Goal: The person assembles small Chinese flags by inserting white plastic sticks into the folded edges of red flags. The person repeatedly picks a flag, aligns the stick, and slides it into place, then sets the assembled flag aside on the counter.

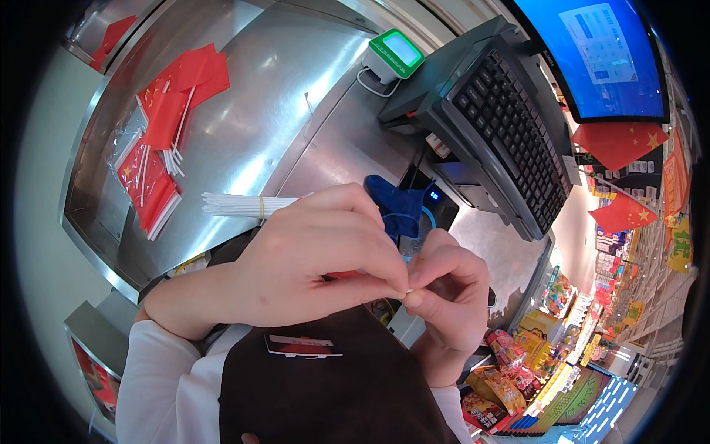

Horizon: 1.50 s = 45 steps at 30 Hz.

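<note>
My left hand (314, 255) and my right hand (455, 292) meet fingertip to fingertip in front of my dark apron, both closed in a pinch. A tiny white tip (409, 291) shows where the fingers touch; the rest of it is hidden. A sliver of red (344, 275) peeks out under my left fingers, too covered to name. Just beyond my left hand lies a bundle of white sticks (237, 205) bound with a band. Farther left, small red flags (166, 115) with yellow stars and white sticks lie in a pile on the metal counter (255, 89).
A black keyboard (510, 133) stands at the right beside a blue-lit monitor (599, 59). A green-and-white device with a screen (396, 53) sits at the back. Dark blue cloth (399, 207) lies beyond my hands. Colourful snack packages (510, 362) fill the lower right.
</note>
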Each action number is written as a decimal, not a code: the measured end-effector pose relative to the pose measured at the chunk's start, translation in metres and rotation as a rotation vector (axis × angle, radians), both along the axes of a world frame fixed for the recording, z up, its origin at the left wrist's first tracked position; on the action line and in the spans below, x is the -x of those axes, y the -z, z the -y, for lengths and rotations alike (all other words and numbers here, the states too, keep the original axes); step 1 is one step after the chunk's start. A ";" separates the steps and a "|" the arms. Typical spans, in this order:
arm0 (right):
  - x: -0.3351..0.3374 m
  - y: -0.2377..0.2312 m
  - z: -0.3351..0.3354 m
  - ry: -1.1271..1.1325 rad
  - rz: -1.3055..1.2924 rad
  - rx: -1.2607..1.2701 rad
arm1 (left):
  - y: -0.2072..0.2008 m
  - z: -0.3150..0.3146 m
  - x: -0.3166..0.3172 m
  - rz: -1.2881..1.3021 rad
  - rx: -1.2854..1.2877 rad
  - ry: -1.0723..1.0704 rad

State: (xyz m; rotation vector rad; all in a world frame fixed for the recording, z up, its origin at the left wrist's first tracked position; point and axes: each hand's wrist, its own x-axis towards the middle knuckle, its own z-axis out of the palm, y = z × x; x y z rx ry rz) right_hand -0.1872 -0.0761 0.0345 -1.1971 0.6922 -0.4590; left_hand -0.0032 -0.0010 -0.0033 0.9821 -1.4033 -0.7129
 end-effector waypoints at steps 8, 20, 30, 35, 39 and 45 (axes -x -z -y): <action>0.000 0.002 0.000 -0.001 0.012 -0.016 | 0.004 0.000 0.002 -0.102 0.003 0.027; 0.001 -0.001 -0.001 0.018 0.010 0.006 | 0.004 0.001 0.002 -0.096 0.014 0.039; -0.003 -0.005 -0.001 0.027 -0.035 0.042 | -0.002 -0.002 -0.001 0.154 0.093 -0.074; -0.002 -0.005 -0.001 0.016 -0.081 0.201 | -0.002 -0.003 -0.002 0.232 0.148 -0.095; 0.000 -0.005 -0.001 0.026 -0.164 0.377 | -0.007 -0.004 -0.005 0.361 0.140 -0.133; -0.001 -0.004 -0.003 0.052 -0.237 0.599 | -0.008 -0.005 -0.008 0.473 0.131 -0.147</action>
